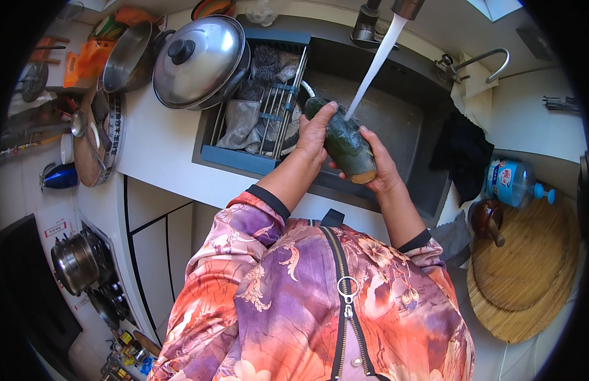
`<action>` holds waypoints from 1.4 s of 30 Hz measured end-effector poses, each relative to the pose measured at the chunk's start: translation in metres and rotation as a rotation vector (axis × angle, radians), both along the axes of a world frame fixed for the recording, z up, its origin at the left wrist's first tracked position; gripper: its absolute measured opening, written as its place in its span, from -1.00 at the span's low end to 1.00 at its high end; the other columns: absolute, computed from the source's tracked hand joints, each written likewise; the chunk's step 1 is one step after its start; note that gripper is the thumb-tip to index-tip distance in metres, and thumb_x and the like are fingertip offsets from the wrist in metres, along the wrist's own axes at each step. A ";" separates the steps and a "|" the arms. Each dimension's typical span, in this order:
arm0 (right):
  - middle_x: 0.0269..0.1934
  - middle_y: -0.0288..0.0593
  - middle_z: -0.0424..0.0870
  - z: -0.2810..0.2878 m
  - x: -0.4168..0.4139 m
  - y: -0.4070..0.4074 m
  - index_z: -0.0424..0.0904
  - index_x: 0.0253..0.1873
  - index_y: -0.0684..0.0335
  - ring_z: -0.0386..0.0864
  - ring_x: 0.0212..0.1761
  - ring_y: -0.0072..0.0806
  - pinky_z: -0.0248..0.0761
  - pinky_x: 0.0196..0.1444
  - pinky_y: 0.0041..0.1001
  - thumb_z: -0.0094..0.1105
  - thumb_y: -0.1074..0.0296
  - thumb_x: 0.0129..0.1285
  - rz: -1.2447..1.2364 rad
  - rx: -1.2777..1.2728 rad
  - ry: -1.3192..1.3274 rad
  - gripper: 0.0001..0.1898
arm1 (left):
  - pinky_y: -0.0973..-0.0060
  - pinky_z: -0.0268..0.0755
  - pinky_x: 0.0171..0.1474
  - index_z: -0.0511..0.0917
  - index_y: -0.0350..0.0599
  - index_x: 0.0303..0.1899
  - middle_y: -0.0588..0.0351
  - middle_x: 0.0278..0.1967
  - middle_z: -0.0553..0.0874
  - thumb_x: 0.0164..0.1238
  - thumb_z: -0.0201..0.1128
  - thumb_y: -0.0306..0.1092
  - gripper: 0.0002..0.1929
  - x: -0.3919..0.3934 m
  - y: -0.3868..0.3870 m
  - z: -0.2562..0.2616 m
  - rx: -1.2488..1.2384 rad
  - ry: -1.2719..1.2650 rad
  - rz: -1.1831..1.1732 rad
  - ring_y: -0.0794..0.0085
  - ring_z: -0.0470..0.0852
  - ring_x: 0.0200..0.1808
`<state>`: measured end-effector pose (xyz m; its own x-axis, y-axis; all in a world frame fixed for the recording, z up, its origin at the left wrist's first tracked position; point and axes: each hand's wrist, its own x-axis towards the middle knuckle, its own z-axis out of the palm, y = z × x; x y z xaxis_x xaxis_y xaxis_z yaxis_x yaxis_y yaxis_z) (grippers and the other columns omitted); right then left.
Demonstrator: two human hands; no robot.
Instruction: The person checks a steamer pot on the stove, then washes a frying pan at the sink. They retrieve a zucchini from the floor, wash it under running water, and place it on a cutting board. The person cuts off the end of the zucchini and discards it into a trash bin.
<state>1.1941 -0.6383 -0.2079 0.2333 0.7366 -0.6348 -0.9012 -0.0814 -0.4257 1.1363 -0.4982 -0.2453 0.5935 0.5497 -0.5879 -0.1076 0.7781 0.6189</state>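
Over the grey sink (394,119) I hold a thick, dark green squash (344,143) with a wet skin. Its near end is cut flat and shows orange-tan flesh. My left hand (316,128) grips the far left side, thumb on top. On the near right side, my right hand (380,164) supports it, with fingers partly hidden underneath. A white stream of water (375,69) runs from the faucet (406,8) onto the squash's upper side.
A rack (239,159) with grey scrubbing cloths spans the sink's left part. Left of it stand a lidded pot (199,62) and a steel pan (130,57). On the right are a black cloth (459,152), a blue-labelled pump bottle (509,183) and round woven mats (523,266).
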 end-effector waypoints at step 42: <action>0.26 0.19 0.44 0.020 -0.023 -0.009 0.26 0.49 -0.13 0.53 0.20 0.09 0.48 0.21 -0.20 0.51 0.26 -0.15 0.455 -0.570 -1.893 -0.02 | 0.39 0.49 -0.25 0.64 -0.23 -0.30 0.12 -0.43 0.63 0.16 0.35 -0.35 -0.83 0.039 0.044 -0.019 0.386 0.189 -0.133 0.41 0.61 -0.35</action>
